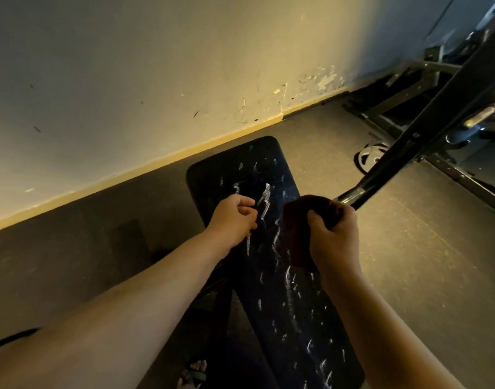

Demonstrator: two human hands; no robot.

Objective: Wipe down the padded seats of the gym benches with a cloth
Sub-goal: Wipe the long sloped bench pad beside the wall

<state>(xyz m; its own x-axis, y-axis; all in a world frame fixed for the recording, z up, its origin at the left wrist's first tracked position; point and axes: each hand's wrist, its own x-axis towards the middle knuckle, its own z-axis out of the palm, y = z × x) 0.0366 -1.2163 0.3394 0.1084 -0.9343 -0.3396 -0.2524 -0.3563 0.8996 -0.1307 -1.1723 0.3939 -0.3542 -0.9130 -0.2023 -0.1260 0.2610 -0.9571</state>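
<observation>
A long black padded bench seat [240,169] runs from the bottom right toward the wall, streaked with white foam. My right hand [334,237] grips a bunched dark red cloth [297,220] just above the right side of the pad. My left hand [232,217] hovers over the pad's left side with curled fingers; whether it pinches anything is unclear.
A cream wall with a yellow skirting board [145,167] stands close behind the bench's far end. A black metal rack frame [426,136] slants across the right, with a weight plate [370,158] on the floor beneath it. A sandalled foot [195,372] stands left of the bench.
</observation>
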